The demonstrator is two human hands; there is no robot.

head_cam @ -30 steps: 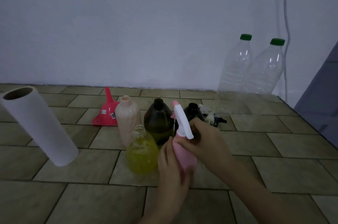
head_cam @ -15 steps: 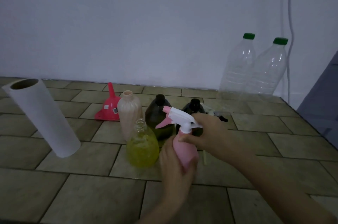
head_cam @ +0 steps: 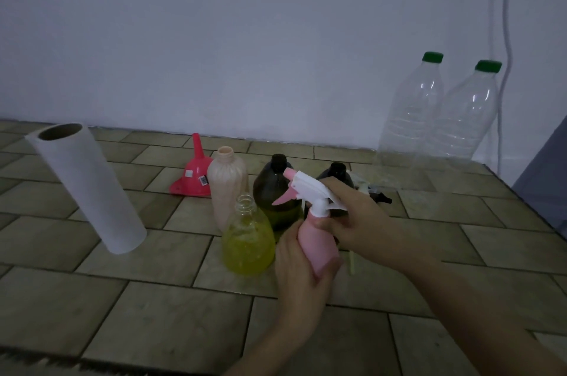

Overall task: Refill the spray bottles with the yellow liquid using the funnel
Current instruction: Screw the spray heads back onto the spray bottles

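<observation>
My left hand (head_cam: 299, 277) wraps the body of a pink spray bottle (head_cam: 317, 245), held tilted above the tiled surface. My right hand (head_cam: 352, 216) grips its neck and the white trigger head (head_cam: 310, 188) with a pink nozzle and lever. Just left stands an uncapped clear bottle with yellow liquid (head_cam: 248, 242). Behind it are an uncapped peach bottle (head_cam: 227, 185), a dark bottle (head_cam: 277, 194) holding some liquid, and a second dark bottle (head_cam: 336, 171), partly hidden by my right hand. A pink funnel (head_cam: 194, 174) rests mouth-down at the back.
A paper towel roll (head_cam: 87, 188) stands at the left. Two tall clear bottles with green caps (head_cam: 435, 111) lean against the wall at the back right, beside a hanging cable. Loose spray heads (head_cam: 376, 194) lie behind my right hand. A thin tube (head_cam: 352, 263) lies on the tiles.
The trigger head has turned on the pink bottle from pointing up to pointing left. My right hand has shifted on the neck; the bottle sits slightly higher and tilted.
</observation>
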